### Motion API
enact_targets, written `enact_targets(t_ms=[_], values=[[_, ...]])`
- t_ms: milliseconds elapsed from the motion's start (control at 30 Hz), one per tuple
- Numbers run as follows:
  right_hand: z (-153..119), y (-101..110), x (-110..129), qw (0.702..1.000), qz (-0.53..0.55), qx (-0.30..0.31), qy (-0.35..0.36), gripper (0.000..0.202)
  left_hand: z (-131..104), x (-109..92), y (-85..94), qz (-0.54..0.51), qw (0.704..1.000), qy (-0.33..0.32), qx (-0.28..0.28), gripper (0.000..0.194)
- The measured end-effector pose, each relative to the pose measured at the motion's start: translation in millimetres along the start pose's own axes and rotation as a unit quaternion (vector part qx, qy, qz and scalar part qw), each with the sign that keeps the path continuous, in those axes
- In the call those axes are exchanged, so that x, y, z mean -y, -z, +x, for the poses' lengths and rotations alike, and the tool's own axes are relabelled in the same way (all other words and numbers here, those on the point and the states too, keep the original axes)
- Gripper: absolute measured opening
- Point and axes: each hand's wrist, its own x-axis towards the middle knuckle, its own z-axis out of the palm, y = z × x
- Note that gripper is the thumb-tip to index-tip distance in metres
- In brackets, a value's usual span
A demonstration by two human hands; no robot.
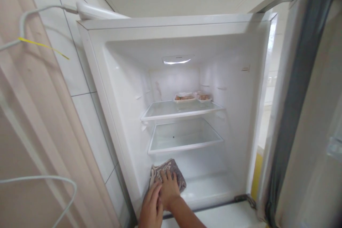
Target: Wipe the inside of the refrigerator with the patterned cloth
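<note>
A folded brown patterned cloth lies on the bottom left of the open refrigerator's interior. My right hand rests flat on top of the cloth, its fingers spread and pressing down. Close beside it on the left, my left hand has its fingers stretched out, partly overlapping the right hand near the cloth's left edge. Whether the left fingertips touch the cloth is hard to tell. Above the hands are a lower glass shelf with a small dark spot and an upper glass shelf.
Two packs of food sit at the back of the upper shelf. The refrigerator door stands open on the right. To the left are a white tiled wall, a pinkish panel and a hanging white cable.
</note>
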Motion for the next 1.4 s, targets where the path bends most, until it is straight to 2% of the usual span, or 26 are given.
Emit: enact_targets(t_ms=[67, 133, 233, 400, 500, 567, 700, 833, 933, 1100, 1267, 1400], values=[[6, 0, -5, 1.000, 0.004, -0.017, -0.007, 0.070, 3, 0, -0.6, 0.007, 1.000, 0.003, 0.005, 0.051], [9, 1, -18, 0.998, 0.002, -0.045, -0.045, 0.068, 6, -1, -5.5, 0.017, 1.000, 0.005, 0.017, 0.051], [4, 10, -52, 0.988, -0.025, -0.076, -0.129, 0.066, 11, -3, -17.8, 0.049, 0.998, 0.003, 0.043, 0.048], [-35, 47, -135, 0.956, -0.098, -0.131, -0.245, 0.064, 23, -13, -30.5, 0.119, 0.989, -0.001, 0.087, 0.043], [-64, 61, -168, 0.935, -0.134, -0.164, -0.284, 0.063, 31, -24, -27.7, 0.150, 0.983, -0.019, 0.106, 0.040], [-80, 61, -174, 0.932, -0.142, -0.168, -0.287, 0.061, 37, -29, -24.3, 0.173, 0.978, -0.031, 0.114, 0.038], [-104, 47, -168, 0.927, -0.158, -0.185, -0.284, 0.059, 46, -31, -20.7, 0.214, 0.967, -0.040, 0.132, 0.032], [-115, 38, -168, 0.929, -0.160, -0.199, -0.268, 0.059, 51, -27, -21.6, 0.217, 0.963, -0.056, 0.149, 0.030], [-105, 40, -173, 0.928, -0.152, -0.189, -0.282, 0.060, 52, -25, -23.2, 0.206, 0.966, -0.042, 0.149, 0.031], [-64, 49, -187, 0.926, -0.155, -0.178, -0.295, 0.060, 52, -23, -24.5, 0.181, 0.972, -0.017, 0.151, 0.035], [-13, 52, -213, 0.921, -0.159, -0.220, -0.281, 0.058, 52, -22, -25.8, 0.157, 0.974, 0.001, 0.161, 0.036], [27, 58, -241, 0.929, -0.154, -0.247, -0.230, 0.051, 51, -9, -36.7, 0.153, 0.975, 0.009, 0.160, 0.035]])
